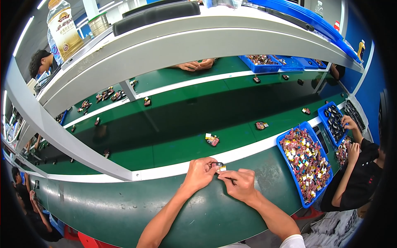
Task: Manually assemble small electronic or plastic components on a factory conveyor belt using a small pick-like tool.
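Small dark component (218, 165) with a yellow tab, at lower centre of the frame: you are pinching it between left hand (199, 173) and right hand (239, 184) fingertips above the smooth green bench (124, 206).

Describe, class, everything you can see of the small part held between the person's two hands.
The small part is a tiny dark piece with a pale yellowish tab at one end; its material is too small to tell. It sits pinched between the fingertips of the left hand and the right hand, just above the green bench near its white edge strip. Nothing but the fingers touches it.
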{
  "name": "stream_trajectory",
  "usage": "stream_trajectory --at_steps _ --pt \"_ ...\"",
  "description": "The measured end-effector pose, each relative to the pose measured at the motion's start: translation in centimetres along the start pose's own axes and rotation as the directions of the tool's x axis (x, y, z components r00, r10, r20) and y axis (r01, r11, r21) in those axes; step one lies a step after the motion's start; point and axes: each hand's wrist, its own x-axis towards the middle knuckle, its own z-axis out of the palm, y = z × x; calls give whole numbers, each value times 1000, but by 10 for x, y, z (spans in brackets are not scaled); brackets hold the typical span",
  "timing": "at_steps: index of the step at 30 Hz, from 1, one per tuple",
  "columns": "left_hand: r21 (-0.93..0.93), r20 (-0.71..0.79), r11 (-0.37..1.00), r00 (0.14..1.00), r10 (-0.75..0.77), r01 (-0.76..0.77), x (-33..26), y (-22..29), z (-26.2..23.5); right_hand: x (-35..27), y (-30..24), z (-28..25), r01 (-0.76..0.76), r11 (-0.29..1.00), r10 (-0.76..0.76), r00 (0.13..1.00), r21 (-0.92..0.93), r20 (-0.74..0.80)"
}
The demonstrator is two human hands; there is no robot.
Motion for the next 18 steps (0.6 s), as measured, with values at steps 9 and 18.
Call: stream_trajectory --at_steps 9,18 --pt "-112 -65 992 995 -73 66 -2 -4 8 1 -1 1 -2 1000 2 1000 -1 -2" --pt "-279 16 935 975 -221 217 3 6 -7 1 1 -1 -104 990 111 991 98 -75"
